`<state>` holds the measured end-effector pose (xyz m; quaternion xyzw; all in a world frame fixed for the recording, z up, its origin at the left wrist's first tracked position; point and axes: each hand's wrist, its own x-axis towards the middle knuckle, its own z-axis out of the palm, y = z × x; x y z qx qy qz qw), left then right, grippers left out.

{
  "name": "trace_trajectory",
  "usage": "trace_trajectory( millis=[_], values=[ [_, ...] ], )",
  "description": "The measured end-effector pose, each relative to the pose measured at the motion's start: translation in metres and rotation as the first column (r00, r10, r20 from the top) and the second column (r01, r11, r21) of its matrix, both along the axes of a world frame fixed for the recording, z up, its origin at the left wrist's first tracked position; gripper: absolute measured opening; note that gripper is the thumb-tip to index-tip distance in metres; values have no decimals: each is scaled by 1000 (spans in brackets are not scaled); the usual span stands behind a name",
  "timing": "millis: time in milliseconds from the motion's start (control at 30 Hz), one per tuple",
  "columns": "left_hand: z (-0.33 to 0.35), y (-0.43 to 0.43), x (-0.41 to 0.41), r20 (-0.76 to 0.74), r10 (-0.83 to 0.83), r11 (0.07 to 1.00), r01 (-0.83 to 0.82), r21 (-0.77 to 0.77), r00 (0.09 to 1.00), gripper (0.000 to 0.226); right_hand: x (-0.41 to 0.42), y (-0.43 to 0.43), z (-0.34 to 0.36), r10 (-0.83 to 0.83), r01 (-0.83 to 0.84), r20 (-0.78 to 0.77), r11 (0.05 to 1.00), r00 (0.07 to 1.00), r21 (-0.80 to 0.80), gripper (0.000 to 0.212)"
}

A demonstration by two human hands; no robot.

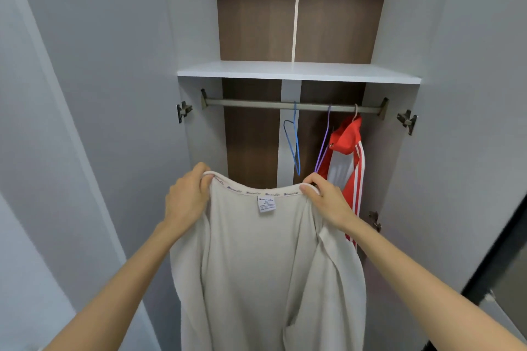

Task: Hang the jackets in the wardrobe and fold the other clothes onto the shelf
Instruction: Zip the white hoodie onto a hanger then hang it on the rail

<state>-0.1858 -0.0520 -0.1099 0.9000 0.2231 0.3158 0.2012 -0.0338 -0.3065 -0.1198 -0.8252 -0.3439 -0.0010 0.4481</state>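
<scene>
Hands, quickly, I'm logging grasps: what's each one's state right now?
Left hand: closed, gripping the beige garment at its neckline.
Right hand: closed, gripping the neckline's other end.

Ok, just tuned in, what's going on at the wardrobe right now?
A person holds a beige garment up by its neckline, left hand and right hand each gripping one end, in front of the open wardrobe. A red and white jacket already hangs at the right of the rail. A blue hanger and a purple hanger beside it carry nothing.
</scene>
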Motion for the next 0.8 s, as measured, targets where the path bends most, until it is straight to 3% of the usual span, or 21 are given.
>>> trace_trajectory(
  millis=[133,500,600,733,800],
  values=[
    [7,36,60,92,-91,981,105,-162,992,14,50,40,0,-40,40,9,997,999,-62,15],
    [25,120,190,179,-241,955,266,-128,954,13,173,133,-6,-136,123,-61,975,989,-187,17],
    [28,136,221,203,-261,948,291,-131,944,13,203,156,-10,-168,140,-74,946,983,-291,16],
    [19,145,263,124,-316,944,325,-61,941,11,249,181,-12,-264,275,77,930,961,-245,7],
    [9,148,284,49,-306,951,307,-36,951,10,277,193,-9,-334,358,143,912,932,-200,23]
  ],
)
